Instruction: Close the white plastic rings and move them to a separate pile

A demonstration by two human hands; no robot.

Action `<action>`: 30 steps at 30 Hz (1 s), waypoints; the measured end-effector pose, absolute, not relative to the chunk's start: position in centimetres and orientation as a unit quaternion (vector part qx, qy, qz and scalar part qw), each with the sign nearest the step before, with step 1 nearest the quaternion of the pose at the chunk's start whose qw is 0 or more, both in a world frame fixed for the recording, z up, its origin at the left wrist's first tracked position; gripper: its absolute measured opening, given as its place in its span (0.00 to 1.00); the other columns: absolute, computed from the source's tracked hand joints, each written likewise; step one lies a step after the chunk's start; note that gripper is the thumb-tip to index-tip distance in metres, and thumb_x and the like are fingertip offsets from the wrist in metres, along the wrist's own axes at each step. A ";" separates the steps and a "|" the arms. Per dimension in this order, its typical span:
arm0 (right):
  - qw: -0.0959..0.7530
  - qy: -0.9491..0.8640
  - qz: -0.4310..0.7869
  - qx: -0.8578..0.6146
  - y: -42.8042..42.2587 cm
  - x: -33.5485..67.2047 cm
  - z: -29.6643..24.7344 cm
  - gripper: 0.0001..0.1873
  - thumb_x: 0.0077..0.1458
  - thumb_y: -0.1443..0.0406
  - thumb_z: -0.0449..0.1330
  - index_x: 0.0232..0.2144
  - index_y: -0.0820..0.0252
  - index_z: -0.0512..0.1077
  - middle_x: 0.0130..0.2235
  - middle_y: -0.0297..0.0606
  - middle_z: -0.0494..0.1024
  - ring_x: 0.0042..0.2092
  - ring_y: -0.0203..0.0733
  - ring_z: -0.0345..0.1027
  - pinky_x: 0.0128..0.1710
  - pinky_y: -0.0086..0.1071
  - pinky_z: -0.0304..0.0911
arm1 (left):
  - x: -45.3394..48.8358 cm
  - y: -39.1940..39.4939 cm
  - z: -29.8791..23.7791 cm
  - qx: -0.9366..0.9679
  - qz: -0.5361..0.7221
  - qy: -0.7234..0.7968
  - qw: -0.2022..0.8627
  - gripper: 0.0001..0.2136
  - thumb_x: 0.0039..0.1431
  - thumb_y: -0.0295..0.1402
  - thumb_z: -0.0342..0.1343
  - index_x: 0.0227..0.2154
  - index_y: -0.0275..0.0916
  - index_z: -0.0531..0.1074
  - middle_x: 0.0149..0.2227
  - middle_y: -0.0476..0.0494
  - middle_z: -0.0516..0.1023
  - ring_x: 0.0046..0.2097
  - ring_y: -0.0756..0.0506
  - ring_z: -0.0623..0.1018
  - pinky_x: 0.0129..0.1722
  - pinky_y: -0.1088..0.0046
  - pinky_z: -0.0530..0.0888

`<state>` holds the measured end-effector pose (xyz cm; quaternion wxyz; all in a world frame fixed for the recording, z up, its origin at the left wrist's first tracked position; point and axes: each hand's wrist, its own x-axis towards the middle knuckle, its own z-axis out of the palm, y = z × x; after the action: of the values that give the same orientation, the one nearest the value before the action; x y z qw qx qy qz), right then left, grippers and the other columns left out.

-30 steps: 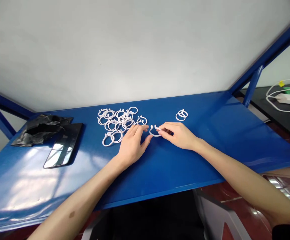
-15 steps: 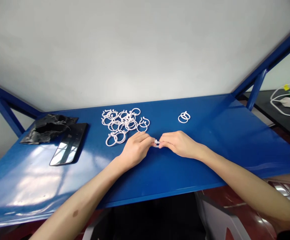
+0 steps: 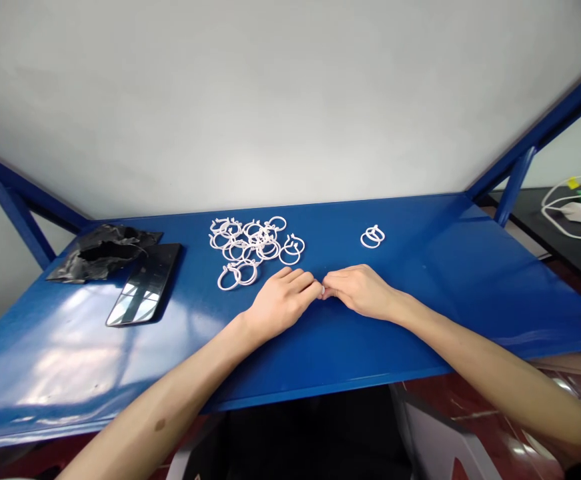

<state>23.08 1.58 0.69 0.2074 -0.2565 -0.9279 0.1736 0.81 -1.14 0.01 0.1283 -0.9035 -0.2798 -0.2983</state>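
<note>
Both hands are over the blue tabletop [image 3: 395, 347], about midway between its front and back edges. Left hand [image 3: 284, 301]: fingers curled, thumb and fingertips clamped on a small white piece [image 3: 323, 290]. Right hand [image 3: 364, 291]: fingertips pinched on the same piece from the other side. Only a speck of it shows between the fingertips; it is presumably a ring like those lying about. Its fit and condition cannot be told.

A pile of white rings [image 3: 265, 245] lies left of the hands, toward the back edge, several overlapping. A pair of white rings [image 3: 375, 235] overlaps on the side of the back right corner. A black bag [image 3: 90, 259] lies by the back left corner, with a dark phone [image 3: 145, 287] just beside it.

Handling, as judged: the rings look like thin plastic, light, springy rather than soft, and smooth enough to slip. Overbending could crack one. Sound hold: fingertips on either side of the knobbed ends, pressing evenly; lift single rings by the plain arc, clear of tangled neighbours.
</note>
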 end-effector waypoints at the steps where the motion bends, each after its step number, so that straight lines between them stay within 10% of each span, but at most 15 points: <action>1: 0.206 -0.927 0.167 -0.267 1.6 23.0 0.7 0.13 0.70 0.66 0.54 0.33 0.57 0.75 0.35 0.32 0.83 0.34 0.37 0.77 0.34 0.29 0.63 | 0.8 -1.0 -0.1 -0.900 -0.298 -0.295 0.116 0.14 0.71 0.24 0.45 0.30 0.39 0.69 0.27 0.50 0.72 0.29 0.49 0.68 0.32 0.70 0.66; 8: 0.236 -0.910 0.105 -0.325 1.8 22.8 1.0 0.21 0.71 0.56 0.53 0.28 0.58 0.72 0.29 0.33 0.77 0.29 0.35 0.70 0.29 0.30 0.57 | 1.0 -0.7 0.0 -0.843 -0.360 -0.400 0.020 0.10 0.71 0.33 0.51 0.49 0.38 0.73 0.43 0.41 0.77 0.43 0.46 0.77 0.43 0.69 0.76; 17: 0.290 -0.893 0.146 -0.312 1.6 22.8 1.1 0.14 0.67 0.55 0.58 0.33 0.57 0.73 0.34 0.34 0.78 0.29 0.34 0.70 0.30 0.30 0.62 | 1.0 -0.7 0.1 -0.821 -0.398 -0.377 -0.160 0.06 0.69 0.27 0.53 0.43 0.40 0.75 0.40 0.46 0.81 0.41 0.49 0.80 0.42 0.73 0.76; 23: 0.320 -0.871 0.165 -0.333 1.7 23.1 1.6 0.11 0.66 0.62 0.59 0.49 0.56 0.72 0.50 0.41 0.80 0.48 0.44 0.75 0.43 0.36 0.71 | 0.8 -0.6 0.4 -0.795 -0.427 -0.360 -0.237 0.07 0.69 0.26 0.54 0.41 0.41 0.77 0.39 0.47 0.83 0.39 0.49 0.80 0.41 0.73 0.76; 30: 0.251 -0.862 0.116 -0.426 3.2 24.2 1.7 0.08 0.67 0.60 0.59 0.39 0.55 0.77 0.37 0.34 0.83 0.33 0.39 0.75 0.33 0.32 0.63 | -0.2 0.2 -0.4 -0.821 -0.327 -0.468 0.009 0.10 0.67 0.32 0.57 0.48 0.40 0.75 0.46 0.39 0.81 0.47 0.39 0.75 0.49 0.56 0.75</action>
<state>24.20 3.18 1.67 0.2505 -0.4259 -0.8616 0.1161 -0.20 0.23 -0.42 0.0088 -0.8209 -0.4677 -0.3275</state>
